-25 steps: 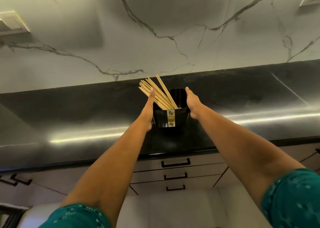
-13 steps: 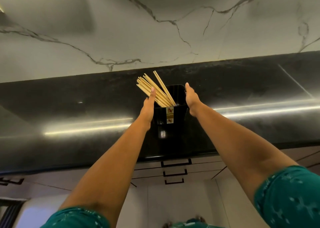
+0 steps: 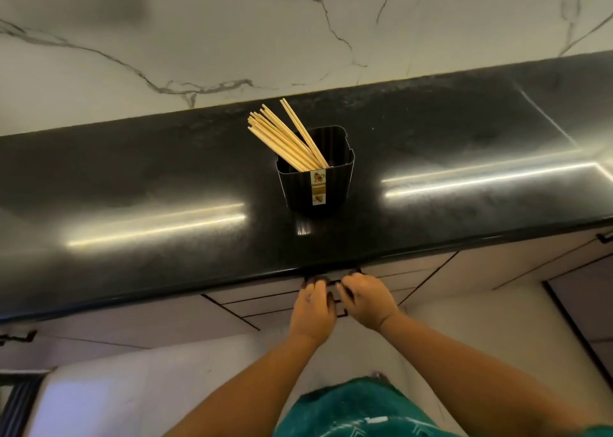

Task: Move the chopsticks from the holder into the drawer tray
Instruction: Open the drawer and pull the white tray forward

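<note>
- head view: the chopsticks [image 3: 288, 141] stand bundled in the black holder [image 3: 315, 184], leaning to its left rim, on the dark counter [image 3: 166, 184] well back from the edge.
- head view: both hands are down at the top drawer [image 3: 391, 279] just under the counter lip. the left hand [image 3: 311, 310] and right hand [image 3: 366, 300] sit side by side with fingers curled at the black drawer handle [image 3: 335, 282]; i judge they grasp it, though the fingertips are partly hidden.
- the drawer looks closed, the tray unseen.
- to do this well: pull straight out, evenly with both hands, far enough to expose the tray, without jolting the counter and tipping the holder.
</note>
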Tool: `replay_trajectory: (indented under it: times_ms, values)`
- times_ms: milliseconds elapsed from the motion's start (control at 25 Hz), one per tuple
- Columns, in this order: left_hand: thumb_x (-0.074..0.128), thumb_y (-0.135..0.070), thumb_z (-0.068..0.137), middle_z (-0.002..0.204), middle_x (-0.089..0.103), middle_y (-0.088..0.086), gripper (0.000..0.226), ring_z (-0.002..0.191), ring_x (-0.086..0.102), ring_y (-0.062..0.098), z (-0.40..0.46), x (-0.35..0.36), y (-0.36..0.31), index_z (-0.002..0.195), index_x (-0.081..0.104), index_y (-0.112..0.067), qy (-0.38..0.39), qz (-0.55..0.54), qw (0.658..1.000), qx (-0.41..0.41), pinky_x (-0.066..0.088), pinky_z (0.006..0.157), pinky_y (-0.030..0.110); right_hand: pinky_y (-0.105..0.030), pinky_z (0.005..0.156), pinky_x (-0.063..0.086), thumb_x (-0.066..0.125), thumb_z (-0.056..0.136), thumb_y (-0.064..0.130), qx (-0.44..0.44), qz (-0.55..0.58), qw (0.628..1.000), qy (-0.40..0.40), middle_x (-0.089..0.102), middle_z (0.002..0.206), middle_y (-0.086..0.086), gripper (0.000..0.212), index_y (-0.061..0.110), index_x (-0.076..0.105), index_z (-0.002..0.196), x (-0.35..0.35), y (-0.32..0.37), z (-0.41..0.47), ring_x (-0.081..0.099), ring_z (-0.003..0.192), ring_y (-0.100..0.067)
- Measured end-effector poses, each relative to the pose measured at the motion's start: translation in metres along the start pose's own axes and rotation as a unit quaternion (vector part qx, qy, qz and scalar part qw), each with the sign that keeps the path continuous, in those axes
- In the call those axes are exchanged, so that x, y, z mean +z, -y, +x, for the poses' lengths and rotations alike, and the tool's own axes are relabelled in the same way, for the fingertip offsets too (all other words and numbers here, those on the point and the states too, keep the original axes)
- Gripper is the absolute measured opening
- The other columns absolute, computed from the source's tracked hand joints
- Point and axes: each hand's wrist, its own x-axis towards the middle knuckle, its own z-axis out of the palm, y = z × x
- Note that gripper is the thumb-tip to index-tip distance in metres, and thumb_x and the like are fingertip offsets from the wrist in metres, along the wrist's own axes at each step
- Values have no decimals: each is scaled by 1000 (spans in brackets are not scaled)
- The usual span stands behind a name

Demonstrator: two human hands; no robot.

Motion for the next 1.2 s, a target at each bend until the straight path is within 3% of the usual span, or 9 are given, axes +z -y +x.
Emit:
replay_trajectory:
  times_ms: [80, 160, 280, 480, 720, 800, 920, 1000, 1200]
  values:
    - [42, -20, 96, 147, 39, 16, 50, 126, 47, 32, 17, -6, 26, 145, 34, -11, 114, 139, 984, -20, 40, 101, 35, -40, 108, 41, 46, 96, 20, 98, -56, 985, 128, 50, 140, -12, 42, 10, 47, 137, 13, -15, 7, 49, 127, -29]
    - [41, -12, 97, 162, 6, 6, 66, 148, 15, 26, 27, -8, 41, 154, 8, -17, 215, 215, 953, -12, 17, 118, 32, -39, 118, 21, 49, 93, 6, 128, -101, 958, 234, 17, 161, -8, 69, 16, 17, 153, 16, -21, 15, 20, 147, -28]
    - [46, -3, 92, 163, -2, 3, 77, 150, 4, 23, 32, 0, 47, 154, 4, -21, 225, 243, 943, -24, 8, 120, 32, -41, 117, 26, 54, 87, -2, 135, -121, 951, 250, 19, 159, -9, 75, 16, 21, 152, 25, -21, 24, 20, 147, -28]
    - [54, -5, 89, 158, 20, 13, 76, 143, 27, 31, 20, 3, 25, 153, 15, -17, 216, 308, 926, -37, 26, 117, 40, -42, 105, 44, 54, 88, 5, 178, -118, 944, 251, 44, 144, -15, 53, 12, 42, 140, 31, -11, 15, 48, 127, -32]
    - [54, -15, 91, 157, 24, 11, 67, 141, 30, 31, -65, 37, 25, 150, 23, -12, 211, 290, 931, -63, 30, 115, 42, -40, 96, 49, 48, 92, 5, 141, -111, 951, 250, 59, 128, -17, 40, 6, 52, 131, 38, -2, -73, 56, 115, -32]
    - [53, -14, 91, 160, 18, 10, 70, 144, 26, 30, -107, 52, 21, 152, 19, -10, 226, 278, 931, -62, 26, 117, 40, -39, 101, 45, 44, 93, 3, 137, -102, 951, 260, 52, 137, -18, 48, 6, 42, 141, 39, 8, -121, 52, 123, -33]
    - [53, -14, 91, 162, 10, 10, 77, 146, 22, 32, -182, 79, 16, 154, 9, -15, 229, 269, 932, -85, 26, 117, 42, -38, 115, 28, 41, 95, 2, 100, -110, 955, 255, 22, 158, -13, 66, 13, 14, 154, 50, 18, -205, 26, 144, -30]
    - [54, -15, 90, 162, 7, 8, 80, 146, 21, 33, -222, 94, 15, 154, 5, -19, 244, 255, 930, -108, 28, 116, 43, -39, 120, 19, 43, 95, 4, 91, -98, 957, 259, 4, 163, -8, 71, 17, 5, 154, 60, 17, -243, 10, 149, -28]
    - [55, -23, 92, 163, 0, 7, 83, 147, 19, 33, -301, 115, 4, 154, 0, -21, 277, 250, 919, -124, 26, 115, 41, -41, 121, 19, 43, 96, 13, 90, -110, 947, 289, 4, 163, -7, 70, 17, 4, 154, 81, 28, -320, 10, 149, -28]
